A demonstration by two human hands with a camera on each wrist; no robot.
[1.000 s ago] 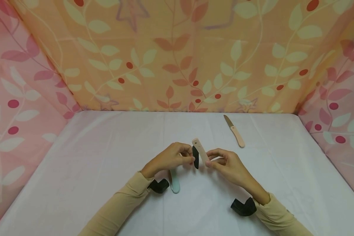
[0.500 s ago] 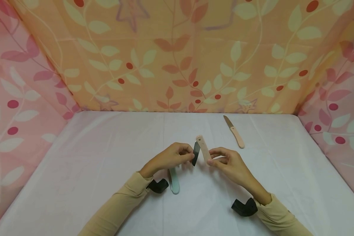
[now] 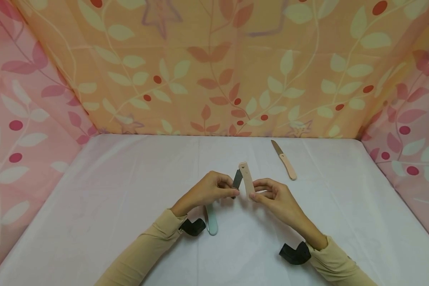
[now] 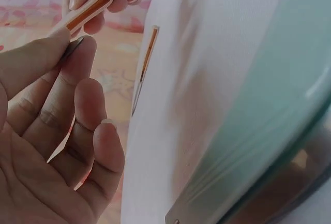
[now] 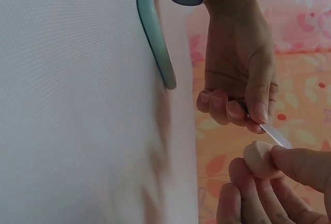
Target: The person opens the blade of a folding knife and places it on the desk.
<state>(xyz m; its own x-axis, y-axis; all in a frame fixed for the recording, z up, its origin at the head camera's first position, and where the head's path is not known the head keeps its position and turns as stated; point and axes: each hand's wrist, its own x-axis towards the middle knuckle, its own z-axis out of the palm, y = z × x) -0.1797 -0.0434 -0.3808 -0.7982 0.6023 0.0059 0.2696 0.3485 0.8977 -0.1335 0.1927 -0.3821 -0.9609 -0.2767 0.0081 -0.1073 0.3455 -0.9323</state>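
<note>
A folding knife is held up over the table between both hands, its blade partly swung out from the handle. My right hand (image 3: 279,203) grips the beige handle (image 3: 248,180) near its lower end, pivot end up. Thumb and fingertip of my left hand (image 3: 210,188) pinch the dark blade (image 3: 238,178) toward its tip; the other left fingers curve loosely in the left wrist view. A slot runs along the handle (image 4: 88,13) there. From the right wrist, the blade (image 5: 276,135) spans the gap between the two hands.
Below the left wrist lies a mint-green folding knife (image 3: 211,223) on the white-covered table (image 3: 146,246). Farther back at right is a second beige-handled knife (image 3: 284,161), blade out. Patterned cloth walls (image 3: 214,71) enclose the back and sides.
The blade has swung leftward, away from the handle, its lower end now between my left fingertips. The handle has risen a little and stands more upright. The other knives have stayed put.
</note>
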